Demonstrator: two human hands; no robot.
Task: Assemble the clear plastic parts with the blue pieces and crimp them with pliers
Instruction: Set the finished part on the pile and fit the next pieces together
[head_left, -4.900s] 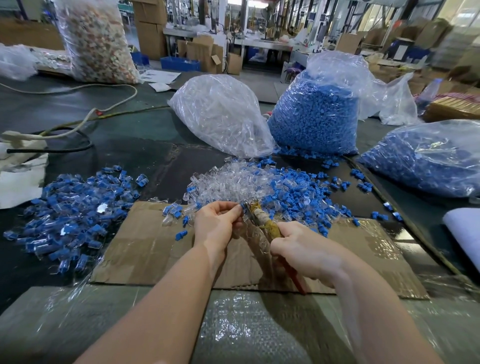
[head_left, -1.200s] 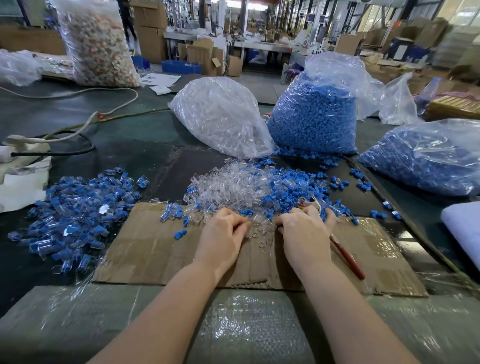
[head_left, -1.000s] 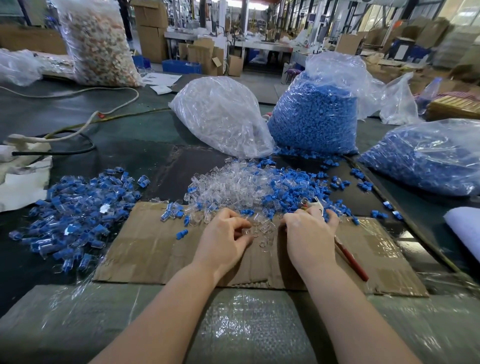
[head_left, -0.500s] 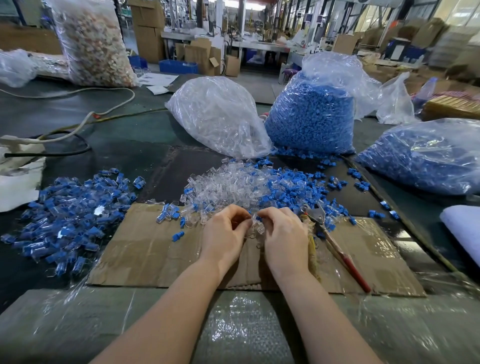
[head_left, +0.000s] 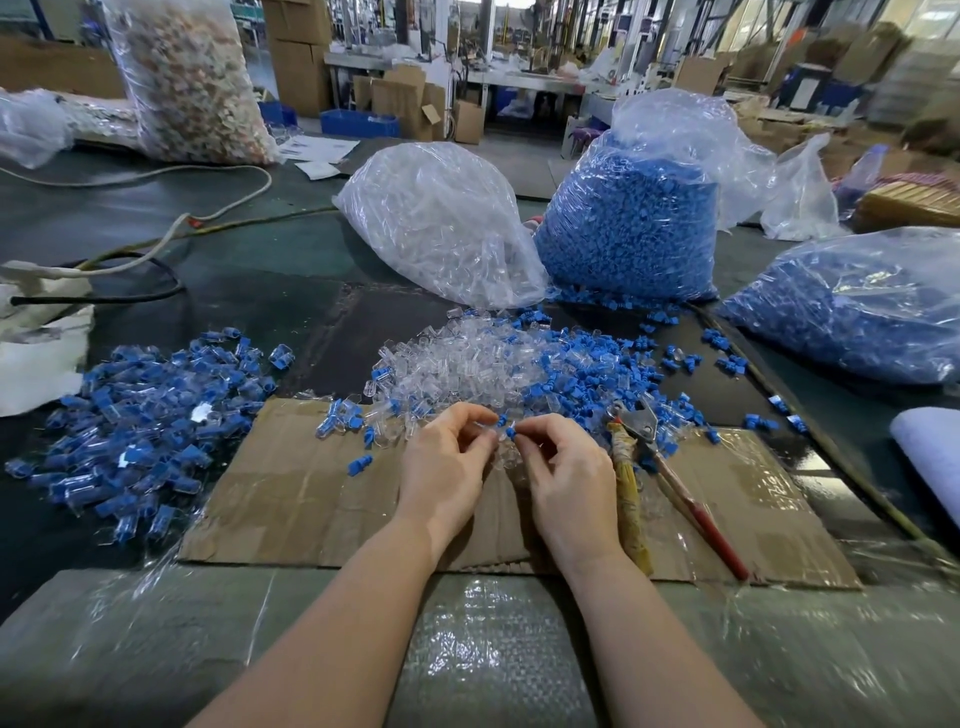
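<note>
My left hand (head_left: 447, 462) and my right hand (head_left: 563, 473) meet fingertip to fingertip over the cardboard sheet (head_left: 291, 499). The right thumb and forefinger pinch a small blue piece (head_left: 510, 431). The left fingers pinch a clear plastic part (head_left: 494, 427) that is hard to make out. Just beyond lies a loose heap of clear parts (head_left: 457, 364) mixed with blue pieces (head_left: 587, 369). The pliers (head_left: 636, 431) lie on the cardboard right of my right hand, jaws pointing away, one handle yellowish and one red.
A pile of assembled blue-and-clear parts (head_left: 145, 415) lies at the left. Behind stand a bag of clear parts (head_left: 441, 223) and two bags of blue pieces (head_left: 628, 234) (head_left: 852, 306). Cables (head_left: 156, 244) cross the dark table. A white cloth (head_left: 930, 452) lies at the right edge.
The pliers left my right hand and now lie on the cardboard. Both hands picked through the heap, then drew together, the right now pinching a blue piece.
</note>
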